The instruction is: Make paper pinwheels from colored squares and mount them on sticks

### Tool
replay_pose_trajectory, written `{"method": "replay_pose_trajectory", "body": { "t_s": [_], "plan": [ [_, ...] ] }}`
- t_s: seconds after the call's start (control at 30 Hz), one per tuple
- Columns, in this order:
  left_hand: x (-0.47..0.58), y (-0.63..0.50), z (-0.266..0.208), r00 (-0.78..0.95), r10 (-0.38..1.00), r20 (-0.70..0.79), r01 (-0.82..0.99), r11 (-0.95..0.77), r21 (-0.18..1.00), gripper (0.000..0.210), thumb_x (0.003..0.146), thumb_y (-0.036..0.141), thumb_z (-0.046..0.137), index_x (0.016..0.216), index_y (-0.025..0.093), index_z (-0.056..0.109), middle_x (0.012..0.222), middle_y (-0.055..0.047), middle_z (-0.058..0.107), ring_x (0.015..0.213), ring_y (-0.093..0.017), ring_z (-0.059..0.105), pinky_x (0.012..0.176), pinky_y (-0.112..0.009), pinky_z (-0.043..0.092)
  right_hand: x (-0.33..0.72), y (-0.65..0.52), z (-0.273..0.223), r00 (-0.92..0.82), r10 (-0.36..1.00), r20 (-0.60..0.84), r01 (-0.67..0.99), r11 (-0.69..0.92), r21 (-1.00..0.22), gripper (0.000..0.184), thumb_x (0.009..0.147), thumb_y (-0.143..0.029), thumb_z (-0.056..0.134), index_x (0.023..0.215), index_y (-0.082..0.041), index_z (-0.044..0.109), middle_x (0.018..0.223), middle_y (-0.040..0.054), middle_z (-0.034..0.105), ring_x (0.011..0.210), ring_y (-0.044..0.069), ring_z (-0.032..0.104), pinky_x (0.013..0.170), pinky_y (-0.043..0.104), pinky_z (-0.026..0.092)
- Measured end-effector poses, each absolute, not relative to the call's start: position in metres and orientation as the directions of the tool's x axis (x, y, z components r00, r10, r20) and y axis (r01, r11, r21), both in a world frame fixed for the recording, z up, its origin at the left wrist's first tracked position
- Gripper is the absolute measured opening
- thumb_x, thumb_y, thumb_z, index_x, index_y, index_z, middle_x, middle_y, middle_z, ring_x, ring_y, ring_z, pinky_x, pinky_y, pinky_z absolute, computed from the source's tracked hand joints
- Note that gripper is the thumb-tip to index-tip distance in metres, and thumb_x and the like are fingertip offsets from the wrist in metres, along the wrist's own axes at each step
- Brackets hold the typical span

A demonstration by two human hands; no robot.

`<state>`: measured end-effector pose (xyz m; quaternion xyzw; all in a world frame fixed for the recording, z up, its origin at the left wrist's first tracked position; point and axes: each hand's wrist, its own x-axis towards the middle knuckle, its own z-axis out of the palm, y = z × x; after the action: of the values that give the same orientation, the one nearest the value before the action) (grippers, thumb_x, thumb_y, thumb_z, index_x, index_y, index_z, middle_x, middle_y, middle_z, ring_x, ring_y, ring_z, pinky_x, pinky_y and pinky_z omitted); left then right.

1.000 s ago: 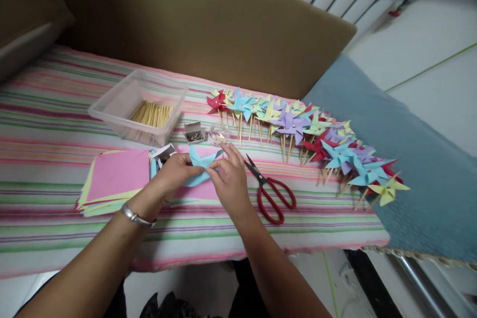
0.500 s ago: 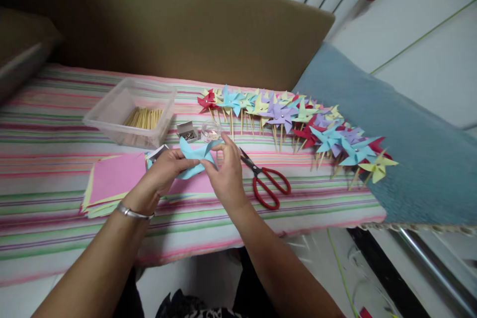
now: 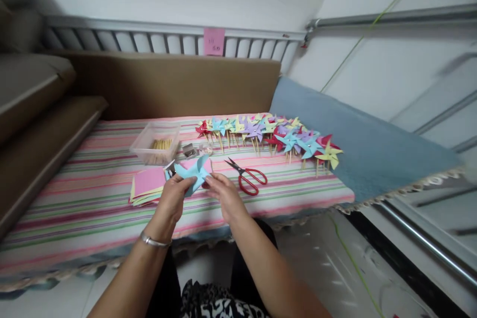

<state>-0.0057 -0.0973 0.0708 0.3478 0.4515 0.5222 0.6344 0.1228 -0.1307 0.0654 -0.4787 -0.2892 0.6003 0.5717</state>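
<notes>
A light blue paper pinwheel [image 3: 197, 173] without a visible stick is held in front of me, its blades folded toward the middle. My left hand [image 3: 175, 194] pinches it from the left, thumb near the centre. On its right edge, the fingers of my right hand [image 3: 223, 191] are closed on the paper. Just behind lie a small open box of metal pins [image 3: 189, 150] and a small clear round container [image 3: 205, 149]. To the left is a stack of coloured paper sheets [image 3: 149, 182], pink on top. Red-handled scissors [image 3: 248, 177] lie slightly open at the right.
A clear plastic box [image 3: 143, 149] holding wooden sticks [image 3: 162, 144] stands at the back left. Several finished pinwheels [image 3: 290, 141] on sticks cover the back right. A brown cardboard panel [image 3: 167, 84] rises behind the striped cloth [image 3: 93, 198]; cardboard boxes [image 3: 44, 94] stand far left.
My view has tilted up and back, showing more of the wall and railing. The blue pinwheel has turned in my hands, and my right hand has shifted to its right edge.
</notes>
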Motion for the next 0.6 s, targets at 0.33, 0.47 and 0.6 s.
{"method": "replay_pose_trajectory", "body": {
  "t_s": [0.33,0.47,0.6],
  "plan": [
    [0.007,-0.156,0.118,0.047,0.992,-0.116,-0.375,0.125,0.919,0.031,0.042,0.025,0.084,0.065,0.011,0.069,0.058,-0.002,0.068,0.054,-0.012,0.056,0.057,-0.023,0.042,0.119,-0.175,0.119,0.207,0.978,0.008,-0.278,0.067,-0.958,0.013,0.057,-0.027,0.066,0.060,-0.016,0.058,0.054,-0.0058,0.049,0.057,0.011,0.044,0.058,0.024,0.034],
    [0.008,-0.173,0.135,0.076,0.990,-0.117,-0.385,0.137,0.912,0.031,0.042,0.025,0.085,0.064,0.012,0.068,0.057,-0.002,0.067,0.052,-0.011,0.055,0.052,-0.022,0.041,0.122,-0.190,0.132,0.216,0.973,0.080,-0.177,0.120,-0.977,0.010,0.059,-0.025,0.063,0.059,-0.016,0.060,0.055,-0.0055,0.048,0.059,0.011,0.044,0.060,0.024,0.035],
    [0.010,-0.183,0.144,0.126,0.987,-0.101,-0.394,0.143,0.908,0.029,0.042,0.025,0.086,0.060,0.012,0.066,0.055,-0.002,0.065,0.050,-0.010,0.055,0.050,-0.021,0.041,0.126,-0.201,0.141,0.228,0.965,0.129,-0.080,0.151,-0.985,0.011,0.061,-0.026,0.063,0.058,-0.016,0.059,0.055,-0.0060,0.047,0.060,0.011,0.044,0.060,0.023,0.035]
  ]
}}
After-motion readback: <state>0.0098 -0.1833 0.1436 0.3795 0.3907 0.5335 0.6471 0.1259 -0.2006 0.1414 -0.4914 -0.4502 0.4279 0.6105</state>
